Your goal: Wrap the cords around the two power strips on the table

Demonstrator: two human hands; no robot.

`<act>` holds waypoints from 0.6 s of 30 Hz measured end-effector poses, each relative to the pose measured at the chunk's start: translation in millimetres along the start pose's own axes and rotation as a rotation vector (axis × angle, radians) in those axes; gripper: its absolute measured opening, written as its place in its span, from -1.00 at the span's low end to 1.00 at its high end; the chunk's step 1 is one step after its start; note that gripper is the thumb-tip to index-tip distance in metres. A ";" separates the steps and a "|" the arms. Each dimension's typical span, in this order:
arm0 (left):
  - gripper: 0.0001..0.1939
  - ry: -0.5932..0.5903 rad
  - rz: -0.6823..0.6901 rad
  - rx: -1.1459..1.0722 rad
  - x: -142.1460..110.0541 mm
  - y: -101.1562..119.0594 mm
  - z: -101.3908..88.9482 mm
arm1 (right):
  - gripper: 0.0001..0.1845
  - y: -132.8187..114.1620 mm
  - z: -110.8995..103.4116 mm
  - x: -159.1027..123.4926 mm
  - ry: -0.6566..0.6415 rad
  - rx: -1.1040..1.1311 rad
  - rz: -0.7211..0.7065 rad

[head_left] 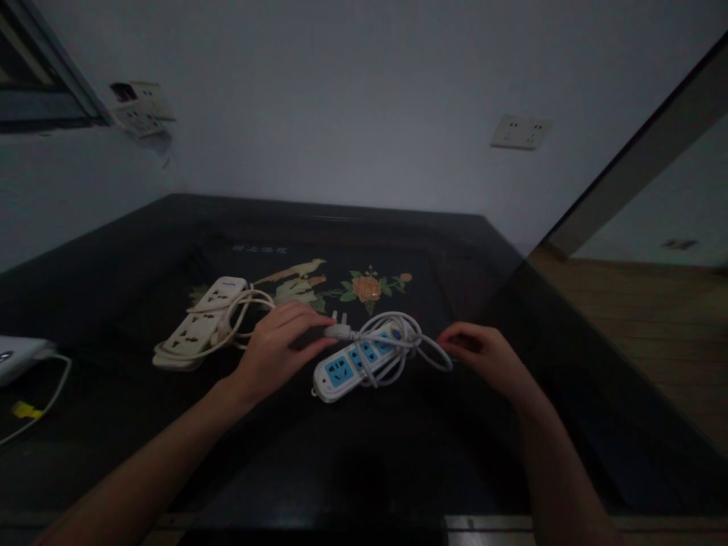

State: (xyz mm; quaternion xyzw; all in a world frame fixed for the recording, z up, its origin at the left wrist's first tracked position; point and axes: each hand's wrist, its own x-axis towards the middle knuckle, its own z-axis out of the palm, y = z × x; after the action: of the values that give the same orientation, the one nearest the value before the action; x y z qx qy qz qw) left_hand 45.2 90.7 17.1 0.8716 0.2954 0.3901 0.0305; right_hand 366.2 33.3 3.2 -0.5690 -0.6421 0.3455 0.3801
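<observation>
A white power strip with blue socket faces (340, 371) lies slanted on the dark tabletop, its grey-white cord (403, 317) looped around its far end. Between thumb and fingers, my left hand (283, 339) pinches the plug (337, 331), whose prongs point up and away from me. My right hand (478, 350) is at the right end of the cord loop, fingertips closed together on the cord there. To the left of my left hand rests a second, cream power strip (196, 322) with its own cord wrapped around it.
The black table (341, 470) bears a flower and bird picture (367, 288). At the left edge sits a white device (20, 356) with a cable and yellow tag (26, 410). Wall sockets (520, 132) are on the wall behind, with more sockets (142, 114) at the left corner.
</observation>
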 end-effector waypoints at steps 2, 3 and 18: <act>-0.82 -0.018 0.013 0.042 2.2 6.3 -1.1 | -0.92 -3.4 -1.9 -3.4 -0.071 0.025 0.003; -0.82 -0.029 0.022 0.056 2.9 9.5 -0.9 | -0.94 -5.1 -1.5 -4.9 -0.092 0.028 -0.004; -0.80 -0.258 0.196 0.109 32.3 62.6 57.6 | -0.92 -26.8 42.4 -14.1 0.259 -0.083 -0.161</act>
State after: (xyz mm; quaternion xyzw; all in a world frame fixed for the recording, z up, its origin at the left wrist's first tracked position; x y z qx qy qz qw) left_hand 133.0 66.7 16.3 0.9395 0.2231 0.2594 -0.0171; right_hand 317.2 15.7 5.4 -0.5707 -0.6451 0.2107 0.4623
